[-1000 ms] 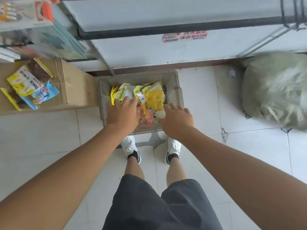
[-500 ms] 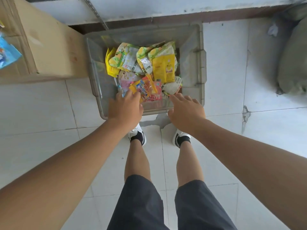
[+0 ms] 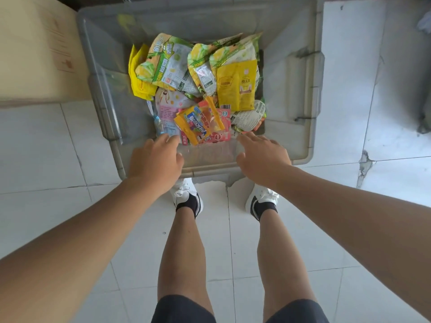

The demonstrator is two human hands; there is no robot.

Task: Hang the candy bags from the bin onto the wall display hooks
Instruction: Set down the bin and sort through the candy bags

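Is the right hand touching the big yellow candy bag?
Apart. The head view shows the right hand at the near wall of the bin, with a white bag between it and the yellow candy bag.

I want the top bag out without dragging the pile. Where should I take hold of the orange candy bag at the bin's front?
Likely a pinch grip on the near edge of the orange plastic candy bag, coming over the front wall of the translucent grey plastic bin. It lies flat on top, that edge uncovered and nearest the left hand.
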